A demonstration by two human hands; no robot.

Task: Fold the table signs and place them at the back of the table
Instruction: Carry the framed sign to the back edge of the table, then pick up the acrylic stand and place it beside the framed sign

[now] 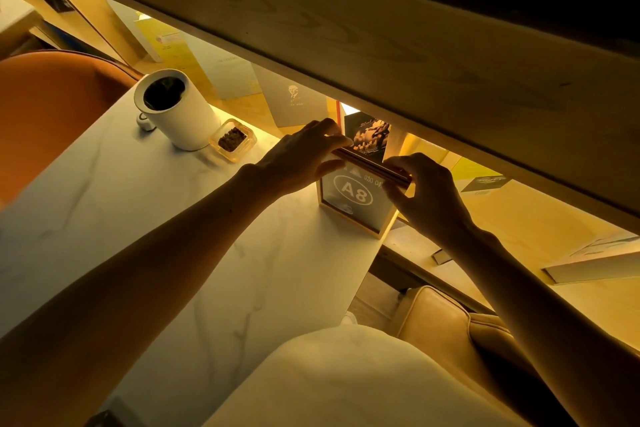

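A wood-framed table sign [353, 199] marked "A8" stands upright at the far right corner of the white marble table [138, 218]. My left hand [298, 158] grips the left end of its top edge. My right hand [426, 189] pinches the right end of that edge. The top edge shows as two thin wooden bars pressed close together. Behind the sign, a dark printed card [370, 139] leans against the lit back ledge.
A white cylindrical container [176, 111] and a small clear dish of brown bits [232, 140] stand at the table's far left. Cards and booklets line the lit shelf behind. An orange chair [41, 114] is left, a tan cushion [443, 322] right, a wooden beam overhead.
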